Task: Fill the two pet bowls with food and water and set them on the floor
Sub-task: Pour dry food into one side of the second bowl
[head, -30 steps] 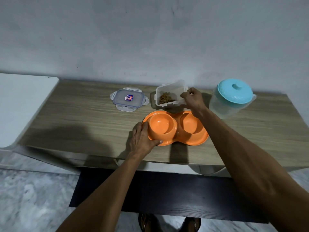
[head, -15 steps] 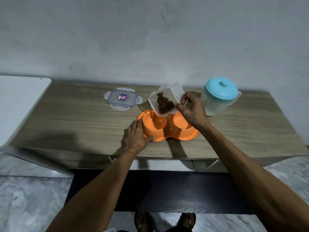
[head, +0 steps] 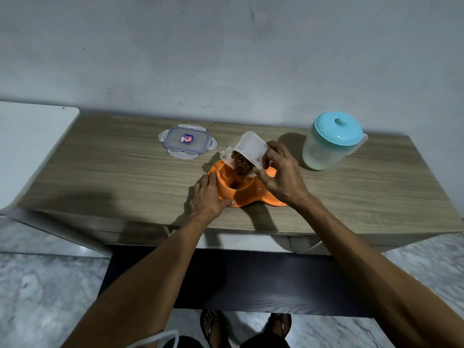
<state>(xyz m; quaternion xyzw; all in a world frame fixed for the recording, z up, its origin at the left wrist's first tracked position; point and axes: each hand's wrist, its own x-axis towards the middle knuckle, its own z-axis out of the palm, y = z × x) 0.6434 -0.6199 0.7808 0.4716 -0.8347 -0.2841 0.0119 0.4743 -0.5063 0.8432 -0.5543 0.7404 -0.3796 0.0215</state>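
An orange double pet bowl (head: 241, 197) sits on the wooden table (head: 125, 177) near its front edge. My left hand (head: 207, 197) rests on the bowl's left rim. My right hand (head: 281, 177) grips a clear plastic food container (head: 248, 149), tipped steeply over the left cup. Brown kibble (head: 241, 163) slides from its mouth, and a few pieces lie in the left cup. The right cup is mostly hidden behind my right hand. A clear water jug with a teal lid (head: 331, 141) stands to the right, near the wall.
The container's clear lid (head: 187, 141) lies flat on the table behind and left of the bowl. A white surface (head: 30, 146) adjoins the table at the left. Below are a dark mat (head: 226, 280), marble floor (head: 37, 285) and my sandalled feet (head: 216, 327).
My right hand lifted the food container from behind the bowl, carried it over the left cup and tipped it further; kibble now spills out. My left hand stayed on the rim.
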